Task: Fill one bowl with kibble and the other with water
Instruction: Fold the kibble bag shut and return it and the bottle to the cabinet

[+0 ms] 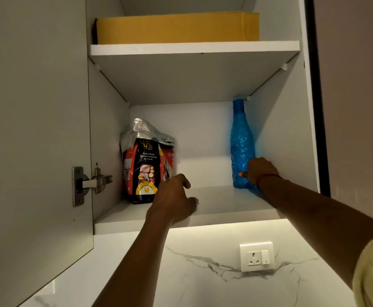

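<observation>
A person reaches with both arms into an open wall cabinet [287,129], seen from below. On the lower shelf [221,202] a red-and-black kibble bag [144,165] with a crumpled silver top stands upright at the left, and a blue bottle [241,140] stands upright at the right, close to the side wall and well apart from the bag. The right hand [259,170], a red thread [267,176] at its wrist, grips the bottle's lower part, thumb across the front. The left hand [173,200] is at the bag's lower right corner with fingers loosely bent and thumb spread, grasping nothing; whether its fingertips touch the bag cannot be told from behind. A cardboard box [176,28] lies on the upper shelf [194,48]. The cabinet door [35,129] stands open at left on its hinge [90,183]. A socket [257,257] sits in the marble wall [203,284] below.
</observation>
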